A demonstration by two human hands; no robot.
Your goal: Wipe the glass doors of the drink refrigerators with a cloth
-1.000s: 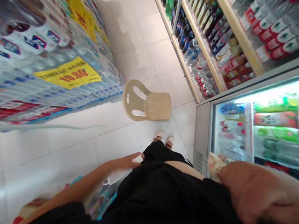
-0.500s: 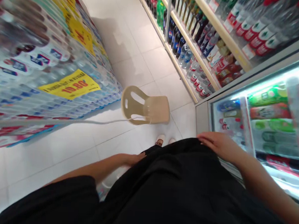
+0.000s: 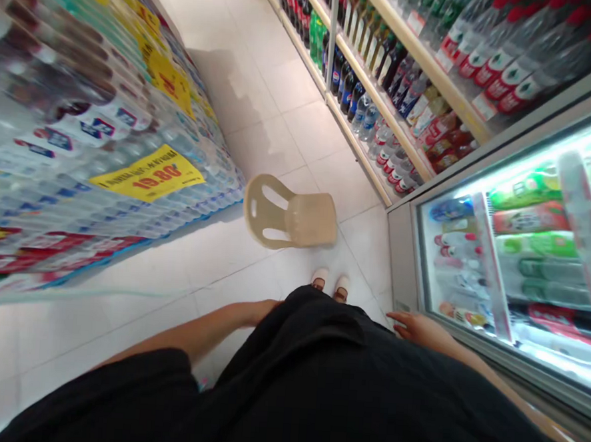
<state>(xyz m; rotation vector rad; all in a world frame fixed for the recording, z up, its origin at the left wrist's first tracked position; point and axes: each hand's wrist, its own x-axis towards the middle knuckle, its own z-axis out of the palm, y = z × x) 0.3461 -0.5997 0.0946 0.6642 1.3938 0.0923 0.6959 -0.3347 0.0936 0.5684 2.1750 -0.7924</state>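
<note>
My left hand [image 3: 262, 310] rests at the left side of my black clothing [image 3: 336, 370]; the cloth hides its fingers. On the other side, my right hand [image 3: 416, 327] hangs beside the clothing with fingers stretched out and nothing seen in them. It is nearest to the frame of a lit drinks fridge [image 3: 404, 254]. A beige plastic chair [image 3: 311, 220] stands on the floor ahead of my feet [image 3: 341, 288].
Stacked packs of bottled drinks [image 3: 166, 200] rise on the left, with a yellow price sign [image 3: 151, 173] on them. Shelves of bottles [image 3: 378, 86] line the right beyond the fridge. Pale tiles [image 3: 263, 92] cover the floor. A thin pale strip [image 3: 115, 292] crosses the lower left.
My right hand has come away from the front of my clothing and moved down beside it. Both feet show more fully. The pale strip lies lower and no longer crosses the chair.
</note>
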